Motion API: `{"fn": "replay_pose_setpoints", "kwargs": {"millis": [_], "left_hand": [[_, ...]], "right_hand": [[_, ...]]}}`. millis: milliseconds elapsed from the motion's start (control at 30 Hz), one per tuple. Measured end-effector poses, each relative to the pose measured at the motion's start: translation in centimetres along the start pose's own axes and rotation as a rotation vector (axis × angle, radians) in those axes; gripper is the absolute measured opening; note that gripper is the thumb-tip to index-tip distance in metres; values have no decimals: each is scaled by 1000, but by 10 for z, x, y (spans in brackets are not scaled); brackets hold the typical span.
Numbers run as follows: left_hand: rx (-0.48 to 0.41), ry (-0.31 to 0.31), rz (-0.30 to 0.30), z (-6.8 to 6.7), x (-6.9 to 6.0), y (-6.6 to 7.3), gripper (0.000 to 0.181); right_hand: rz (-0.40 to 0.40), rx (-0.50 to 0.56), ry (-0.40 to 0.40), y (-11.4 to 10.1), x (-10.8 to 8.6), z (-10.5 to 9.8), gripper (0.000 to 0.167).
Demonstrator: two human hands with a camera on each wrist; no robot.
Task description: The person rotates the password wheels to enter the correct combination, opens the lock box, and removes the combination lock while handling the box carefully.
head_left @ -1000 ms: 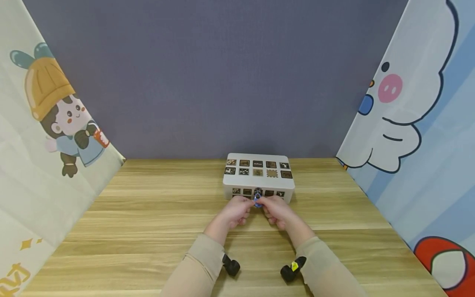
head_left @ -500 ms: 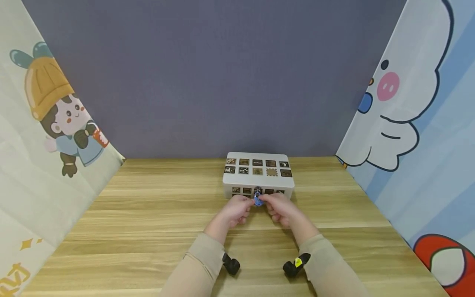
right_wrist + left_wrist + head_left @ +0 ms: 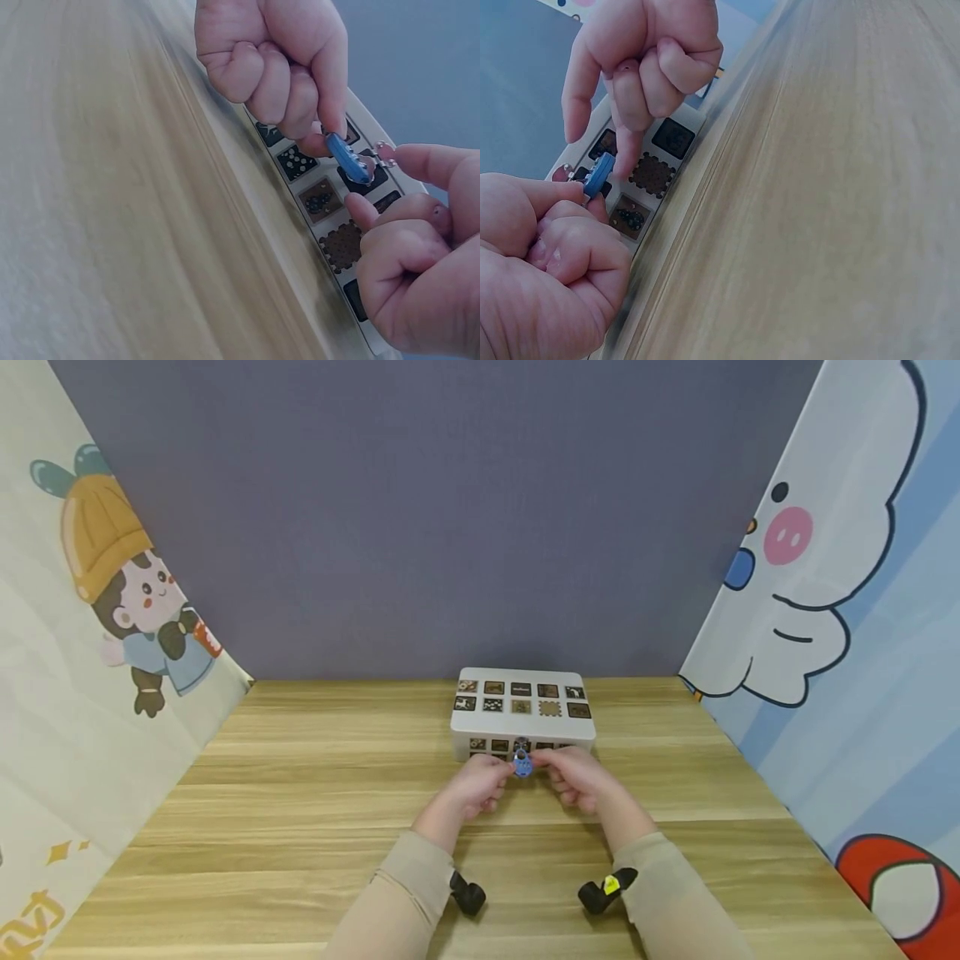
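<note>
A blue padlock (image 3: 522, 766) with a row of small dials (image 3: 358, 157) hangs at the front of a white box (image 3: 517, 724) covered in small dark square pictures. My left hand (image 3: 478, 785) pinches one edge of the padlock between thumb and forefinger, its other fingers curled. On the opposite side, my right hand (image 3: 577, 778) has thumb and forefinger spread apart beside the padlock, the rest folded in; nothing is held between them. In the right wrist view, its forefinger tip lies at the box's pinkish metal clasp (image 3: 386, 153); touching or just apart, I cannot tell.
The box stands toward the back of a wood-grain table (image 3: 322, 777), close to a grey-blue back panel (image 3: 450, 510). Cartoon-printed side panels (image 3: 45, 677) flank the table. Each wrist carries a small black camera (image 3: 468, 897).
My right hand has drawn back to the right from the padlock, with its thumb and forefinger spreading, so more of the padlock shows. The left hand keeps its pinch in the same place.
</note>
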State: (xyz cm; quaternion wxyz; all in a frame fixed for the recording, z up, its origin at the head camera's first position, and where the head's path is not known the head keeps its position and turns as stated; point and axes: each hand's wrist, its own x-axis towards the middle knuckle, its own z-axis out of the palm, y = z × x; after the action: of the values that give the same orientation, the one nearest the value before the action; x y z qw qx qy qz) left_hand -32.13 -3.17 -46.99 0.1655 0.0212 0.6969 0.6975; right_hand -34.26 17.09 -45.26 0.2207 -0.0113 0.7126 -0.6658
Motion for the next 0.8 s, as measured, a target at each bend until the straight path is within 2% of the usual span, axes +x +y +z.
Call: {"fn": "replay_pose_setpoints", "kwargs": {"millis": [333,800], "left_hand": [[8,-5,-7,-1,1,-1,23],[-7,-25,-9,-3,2,-1,26]], "right_hand": [[-21,-65,33,0,1,-1,28],[-31,-24,17,5,7,10,25]]}}
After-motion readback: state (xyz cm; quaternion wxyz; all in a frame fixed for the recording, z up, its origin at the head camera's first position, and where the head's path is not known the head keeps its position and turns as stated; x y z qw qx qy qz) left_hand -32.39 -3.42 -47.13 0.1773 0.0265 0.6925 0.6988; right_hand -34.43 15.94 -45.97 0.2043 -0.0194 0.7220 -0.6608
